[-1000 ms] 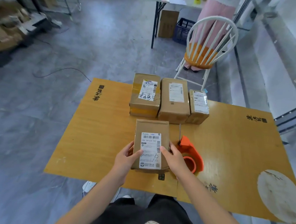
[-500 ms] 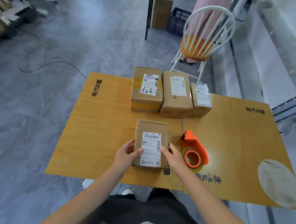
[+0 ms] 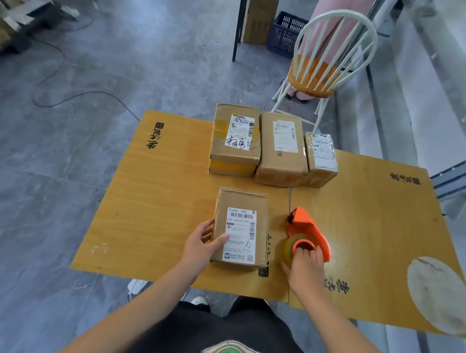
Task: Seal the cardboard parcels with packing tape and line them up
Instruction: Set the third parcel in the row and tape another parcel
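Holding near parcel [image 3: 241,226] with left grip [image 3: 200,245], thumb on label, fingers down its left side; lying flat near front of bench [image 3: 157,199], apart from row of three parcels [image 3: 280,149] at back. Clasping roll of orange tape dispenser [image 3: 307,230] with right grip [image 3: 304,265], just right of parcel. Best: keep parcel pinned, lift dispenser clear, start tape past far edge, pull straight, press down.

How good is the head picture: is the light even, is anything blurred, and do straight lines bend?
Head view: the light is soft and even, with only faint shadows beside the near parcel; its barcode is sharp, its small print is not; the wide lens makes the chair lean; the clutter at the top left is blurred.
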A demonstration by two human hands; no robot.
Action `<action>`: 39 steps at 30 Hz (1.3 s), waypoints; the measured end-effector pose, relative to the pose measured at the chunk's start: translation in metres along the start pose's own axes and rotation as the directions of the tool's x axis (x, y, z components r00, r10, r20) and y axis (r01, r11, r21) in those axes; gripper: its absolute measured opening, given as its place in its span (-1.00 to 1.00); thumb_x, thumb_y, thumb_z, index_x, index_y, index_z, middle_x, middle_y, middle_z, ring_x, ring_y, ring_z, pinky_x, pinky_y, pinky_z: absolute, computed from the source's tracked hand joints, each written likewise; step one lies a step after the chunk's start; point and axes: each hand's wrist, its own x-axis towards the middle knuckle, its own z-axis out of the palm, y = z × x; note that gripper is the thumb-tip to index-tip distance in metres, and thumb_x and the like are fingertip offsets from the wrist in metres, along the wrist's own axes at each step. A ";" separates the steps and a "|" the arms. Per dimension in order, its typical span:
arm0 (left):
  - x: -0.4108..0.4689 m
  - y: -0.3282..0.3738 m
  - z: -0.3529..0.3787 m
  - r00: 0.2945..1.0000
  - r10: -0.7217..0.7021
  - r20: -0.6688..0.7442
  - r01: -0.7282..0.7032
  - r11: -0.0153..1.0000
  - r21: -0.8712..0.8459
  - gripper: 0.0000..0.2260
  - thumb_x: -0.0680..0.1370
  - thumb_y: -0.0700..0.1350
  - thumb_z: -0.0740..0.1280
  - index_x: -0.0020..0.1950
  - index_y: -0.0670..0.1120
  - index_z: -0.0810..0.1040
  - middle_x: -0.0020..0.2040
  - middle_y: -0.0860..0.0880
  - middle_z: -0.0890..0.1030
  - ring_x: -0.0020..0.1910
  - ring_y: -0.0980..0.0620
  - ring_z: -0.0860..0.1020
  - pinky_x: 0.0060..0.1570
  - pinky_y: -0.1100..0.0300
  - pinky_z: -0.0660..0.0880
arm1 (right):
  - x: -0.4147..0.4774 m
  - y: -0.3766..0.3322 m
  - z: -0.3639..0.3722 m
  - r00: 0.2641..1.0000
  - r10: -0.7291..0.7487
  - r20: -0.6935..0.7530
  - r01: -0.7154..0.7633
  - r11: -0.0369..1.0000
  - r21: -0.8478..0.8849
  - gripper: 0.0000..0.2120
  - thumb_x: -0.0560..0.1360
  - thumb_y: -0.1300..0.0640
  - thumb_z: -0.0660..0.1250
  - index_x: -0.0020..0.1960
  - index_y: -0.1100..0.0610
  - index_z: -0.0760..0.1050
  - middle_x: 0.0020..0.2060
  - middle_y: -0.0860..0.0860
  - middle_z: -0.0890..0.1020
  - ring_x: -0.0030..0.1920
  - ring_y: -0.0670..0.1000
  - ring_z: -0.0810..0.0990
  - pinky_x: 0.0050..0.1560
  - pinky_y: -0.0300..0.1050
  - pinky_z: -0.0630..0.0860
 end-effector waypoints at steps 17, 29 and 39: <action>-0.006 0.074 -0.009 0.928 0.370 -0.047 -0.363 0.924 0.122 -0.73 0.56 -0.05 0.40 0.25 0.04 0.57 0.07 0.15 0.64 0.06 0.25 0.59 -0.02 0.42 0.52 | -0.019 -0.012 -0.121 0.937 -0.344 0.054 0.134 0.499 0.856 -0.70 0.51 -0.02 0.43 -0.18 0.17 0.45 -0.33 -0.03 0.45 -0.35 -0.13 0.41 -0.33 -0.30 0.35; 0.000 0.078 -0.019 0.890 0.455 -0.021 -0.432 0.857 0.281 -0.85 0.49 -0.10 0.50 0.05 -0.02 0.66 -0.03 0.06 0.66 -0.07 0.14 0.58 -0.19 0.46 0.40 | -0.031 -0.052 -0.140 0.770 -0.627 0.114 0.162 0.366 0.917 -0.50 0.41 -0.20 0.43 0.07 0.21 0.52 -0.01 0.23 0.56 -0.02 0.23 0.57 -0.01 -0.06 0.51; -0.011 0.056 -0.028 0.928 0.365 -0.072 -0.320 0.882 0.345 -0.83 0.49 -0.07 0.50 -0.22 -0.08 0.57 -0.31 0.07 0.56 -0.30 0.16 0.48 -0.32 0.37 0.37 | -0.017 -0.076 -0.141 0.836 -0.440 0.328 0.109 0.720 0.686 -0.31 0.43 -0.51 0.14 -0.06 0.12 0.58 -0.12 0.00 0.69 -0.14 -0.01 0.67 -0.04 -0.13 0.60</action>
